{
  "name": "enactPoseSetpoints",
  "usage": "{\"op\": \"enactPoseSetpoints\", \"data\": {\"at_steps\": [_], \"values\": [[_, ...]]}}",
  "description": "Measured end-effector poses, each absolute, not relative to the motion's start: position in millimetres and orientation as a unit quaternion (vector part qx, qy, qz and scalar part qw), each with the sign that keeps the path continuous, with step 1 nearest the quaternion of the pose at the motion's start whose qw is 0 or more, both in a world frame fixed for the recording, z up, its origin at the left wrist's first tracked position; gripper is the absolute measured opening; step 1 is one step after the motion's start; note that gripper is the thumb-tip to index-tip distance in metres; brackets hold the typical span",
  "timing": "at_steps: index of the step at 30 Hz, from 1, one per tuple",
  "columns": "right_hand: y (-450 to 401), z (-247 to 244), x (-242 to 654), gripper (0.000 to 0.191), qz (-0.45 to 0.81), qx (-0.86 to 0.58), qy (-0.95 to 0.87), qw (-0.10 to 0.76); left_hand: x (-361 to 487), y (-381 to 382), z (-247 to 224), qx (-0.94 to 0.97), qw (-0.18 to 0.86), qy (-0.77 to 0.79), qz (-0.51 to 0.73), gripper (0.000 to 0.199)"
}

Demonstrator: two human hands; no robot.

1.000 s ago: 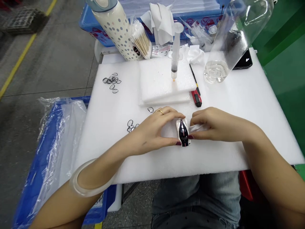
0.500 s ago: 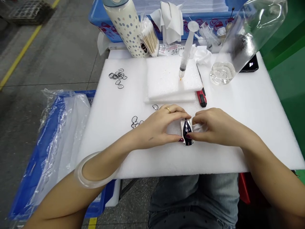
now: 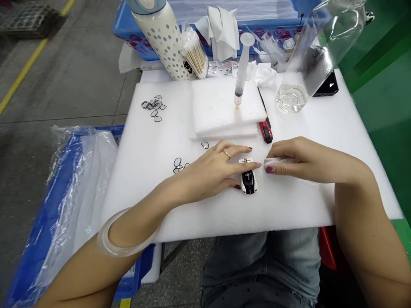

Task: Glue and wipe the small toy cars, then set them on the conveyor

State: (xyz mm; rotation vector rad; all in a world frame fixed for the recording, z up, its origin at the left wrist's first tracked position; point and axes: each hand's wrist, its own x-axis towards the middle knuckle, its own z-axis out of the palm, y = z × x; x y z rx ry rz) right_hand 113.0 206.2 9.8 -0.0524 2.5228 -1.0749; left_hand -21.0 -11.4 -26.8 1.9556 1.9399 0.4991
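A small white and black toy car rests on the white foam sheet. My left hand lies at the car's left with its fingers apart, one finger stretched across the top of the car. To the right of the car, my right hand pinches a folded white cloth between thumb and fingers, apart from the car. Thin black rings lie in loose groups at the left. A syringe stands tip down on a foam block beyond my hands.
A red knife lies beside the block. Behind stand a dotted bottle, cotton swabs, a blue bin and a clear bottle holding some liquid. A black phone lies at the back right.
My right hand has moved right, off the car, with the white cloth. My left fingers have loosened and spread, one now over the car. The view has shifted slightly.
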Motion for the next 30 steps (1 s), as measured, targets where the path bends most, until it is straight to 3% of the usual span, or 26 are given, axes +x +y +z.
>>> {"op": "enactPoseSetpoints", "data": {"at_steps": [5,12,20,26,30], "values": [[207.2,16.8,116.0,0.015,-0.414,-0.011,0.895,0.165,-22.7,-14.3,-20.8,0.673,0.152,0.696,0.197,0.031],[176.6,-0.8,103.7,0.003,-0.497,-0.062,0.860,0.097,-21.8,-13.7,-16.1,0.642,0.151,0.732,0.172,0.033],[155.5,-15.7,98.0,0.003,-0.396,-0.078,0.913,-0.055,-25.6,-15.9,-20.7,0.634,0.162,0.731,0.190,0.031],[191.9,6.5,107.8,0.015,-0.270,0.089,0.939,-0.191,-30.8,-20.0,-11.9,0.625,0.238,0.718,0.191,0.026],[195.5,6.3,109.6,0.014,-0.219,0.094,0.946,-0.221,-30.5,-18.7,-10.8,0.616,0.244,0.726,0.184,0.025]]}}
